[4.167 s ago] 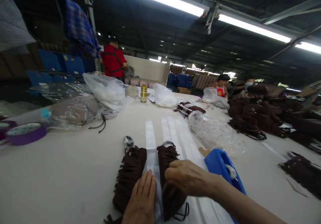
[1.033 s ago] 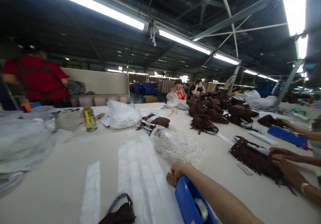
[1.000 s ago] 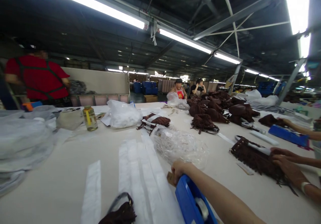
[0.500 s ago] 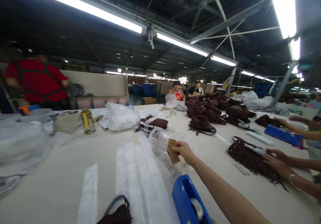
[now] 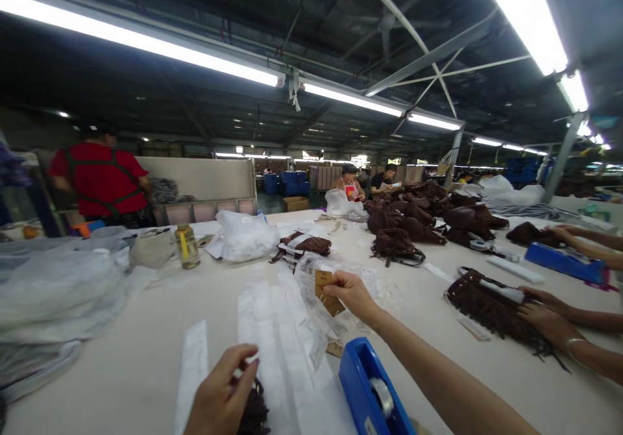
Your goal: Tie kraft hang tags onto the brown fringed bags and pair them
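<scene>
My right hand (image 5: 351, 290) is stretched out over the table and pinches a brown cardboard tag (image 5: 325, 291), lifted against a crumpled clear plastic bag (image 5: 318, 300). My left hand (image 5: 221, 393) sits at the bottom edge, fingers curled on a dark brown fringed bag (image 5: 254, 412) that is mostly out of view. White strips (image 5: 272, 331) lie in rows between the two hands. A blue tape dispenser (image 5: 372, 393) stands just under my right forearm.
A co-worker's hands (image 5: 545, 311) press on another fringed bag (image 5: 491, 305) at the right, beside a second blue dispenser (image 5: 564, 261). Brown bags (image 5: 418, 217) are piled at the back. White plastic bags (image 5: 58, 292) and a bottle (image 5: 187, 247) stand at the left. A person in red (image 5: 102, 178) stands beyond.
My right hand has picked the cardboard tag up from beside the dispenser and raised it. My left hand has come into view on the fringed bag. The view has swung right.
</scene>
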Tool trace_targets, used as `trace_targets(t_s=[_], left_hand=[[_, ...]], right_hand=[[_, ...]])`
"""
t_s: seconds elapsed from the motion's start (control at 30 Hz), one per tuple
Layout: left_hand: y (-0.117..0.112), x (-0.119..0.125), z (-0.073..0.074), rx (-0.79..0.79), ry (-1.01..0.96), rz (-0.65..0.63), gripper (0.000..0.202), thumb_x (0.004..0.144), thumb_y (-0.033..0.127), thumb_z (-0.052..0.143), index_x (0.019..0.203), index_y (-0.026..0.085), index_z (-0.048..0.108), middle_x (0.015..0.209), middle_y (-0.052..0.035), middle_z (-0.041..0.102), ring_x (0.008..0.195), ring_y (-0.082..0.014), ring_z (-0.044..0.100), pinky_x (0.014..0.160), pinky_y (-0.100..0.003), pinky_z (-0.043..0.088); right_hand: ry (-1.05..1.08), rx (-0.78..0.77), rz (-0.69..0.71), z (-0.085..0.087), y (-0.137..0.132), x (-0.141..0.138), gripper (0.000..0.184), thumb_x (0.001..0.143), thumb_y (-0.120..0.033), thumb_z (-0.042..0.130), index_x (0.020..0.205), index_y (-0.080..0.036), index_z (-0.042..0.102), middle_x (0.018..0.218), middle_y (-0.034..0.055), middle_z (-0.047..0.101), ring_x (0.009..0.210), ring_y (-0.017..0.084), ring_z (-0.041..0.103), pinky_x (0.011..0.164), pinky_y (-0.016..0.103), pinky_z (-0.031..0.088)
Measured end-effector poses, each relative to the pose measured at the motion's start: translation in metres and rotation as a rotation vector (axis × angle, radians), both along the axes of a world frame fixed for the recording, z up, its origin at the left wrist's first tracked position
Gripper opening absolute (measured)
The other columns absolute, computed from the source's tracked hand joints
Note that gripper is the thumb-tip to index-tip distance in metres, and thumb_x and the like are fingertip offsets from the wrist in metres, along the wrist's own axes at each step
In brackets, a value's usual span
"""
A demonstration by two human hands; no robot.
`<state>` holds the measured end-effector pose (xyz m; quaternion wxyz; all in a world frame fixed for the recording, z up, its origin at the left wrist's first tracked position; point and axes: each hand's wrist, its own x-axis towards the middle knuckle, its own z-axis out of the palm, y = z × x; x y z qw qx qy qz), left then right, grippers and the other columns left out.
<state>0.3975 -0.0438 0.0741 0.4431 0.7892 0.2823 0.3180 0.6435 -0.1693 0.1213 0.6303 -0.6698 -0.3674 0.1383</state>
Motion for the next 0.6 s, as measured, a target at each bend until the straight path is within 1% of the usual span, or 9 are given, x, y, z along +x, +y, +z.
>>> trace_targets(t_s=[0.03,0.07,0.17,0.23,0.3,0.33,0.4,0.5,0.6], left_hand=[[-0.006,0.022,0.005,-0.06,-0.01,-0.053,0.028,0.064,0.043,0.061,0.084,0.024,0.063,0.075,0.0,0.06,0.058,-0.017,0.051,0.061,-0.03,0.044],[-0.012,0.045,0.01,-0.112,-0.029,-0.08,0.03,0.063,0.041,0.06,0.087,0.022,0.062,0.072,-0.0001,0.059,0.055,-0.0169,0.049,0.059,-0.03,0.042],[-0.029,0.104,0.012,-0.199,-0.089,-0.128,0.028,0.057,0.031,0.063,0.082,0.018,0.062,0.078,-0.0041,0.063,0.072,-0.0205,0.054,0.068,-0.03,0.041],[-0.037,0.131,0.007,-0.237,-0.101,-0.173,0.02,0.055,0.027,0.062,0.072,0.017,0.063,0.076,-0.0043,0.064,0.075,-0.0205,0.055,0.069,-0.029,0.041],[-0.043,0.146,0.001,-0.28,-0.105,-0.219,0.009,0.055,0.025,0.06,0.06,0.017,0.062,0.063,-0.0024,0.062,0.067,-0.0186,0.054,0.065,-0.027,0.04],[-0.044,0.15,-0.001,-0.301,-0.109,-0.236,0.008,0.056,0.024,0.059,0.055,0.017,0.06,0.057,-0.0013,0.06,0.062,-0.0175,0.053,0.062,-0.027,0.039],[-0.045,0.154,0.001,-0.346,-0.124,-0.263,0.011,0.057,0.026,0.058,0.05,0.017,0.059,0.051,-0.0003,0.057,0.057,-0.0155,0.051,0.059,-0.026,0.037],[-0.045,0.156,0.014,-0.411,-0.157,-0.307,0.015,0.058,0.029,0.058,0.051,0.016,0.058,0.051,-0.0006,0.058,0.054,-0.0133,0.051,0.057,-0.024,0.037],[-0.042,0.16,0.028,-0.495,-0.154,-0.333,0.018,0.057,0.032,0.059,0.052,0.015,0.057,0.045,-0.0004,0.055,0.045,-0.011,0.048,0.051,-0.023,0.036]], right_hand=[[0.0,-0.007,0.008,-0.001,-0.002,-0.003,0.014,0.056,-0.025,0.062,0.054,-0.018,0.05,0.053,-0.0051,0.055,0.053,0.012,0.051,0.052,0.023,0.039],[0.0,-0.014,0.014,-0.002,-0.003,-0.005,0.013,0.056,-0.025,0.062,0.054,-0.018,0.051,0.054,-0.0049,0.055,0.054,0.012,0.051,0.052,0.023,0.039],[0.0,-0.027,0.025,-0.004,-0.008,-0.009,0.012,0.057,-0.025,0.061,0.056,-0.017,0.052,0.056,-0.0043,0.055,0.054,0.012,0.051,0.052,0.023,0.039],[-0.005,-0.028,0.026,-0.005,-0.01,-0.008,0.012,0.057,-0.024,0.061,0.056,-0.017,0.051,0.056,-0.0042,0.055,0.054,0.011,0.05,0.053,0.023,0.039],[-0.013,-0.024,0.017,-0.006,-0.012,-0.005,0.014,0.058,-0.024,0.061,0.056,-0.017,0.049,0.056,-0.004,0.054,0.055,0.011,0.05,0.054,0.022,0.04],[-0.015,-0.021,0.011,-0.007,-0.012,-0.004,0.014,0.06,-0.025,0.06,0.058,-0.018,0.048,0.058,-0.0038,0.055,0.056,0.011,0.05,0.054,0.022,0.04],[-0.016,-0.015,-0.012,-0.01,-0.011,-0.001,0.014,0.066,-0.029,0.057,0.064,-0.019,0.047,0.059,-0.0037,0.055,0.056,0.011,0.051,0.052,0.021,0.04],[0.001,-0.016,-0.041,-0.017,-0.007,-0.001,0.018,0.075,-0.037,0.05,0.071,-0.021,0.041,0.054,-0.0056,0.053,0.048,0.01,0.051,0.044,0.02,0.039],[0.05,-0.031,-0.048,-0.026,-0.001,-0.001,0.025,0.077,-0.046,0.043,0.076,-0.023,0.035,0.049,-0.0076,0.05,0.037,0.01,0.048,0.035,0.019,0.037]])
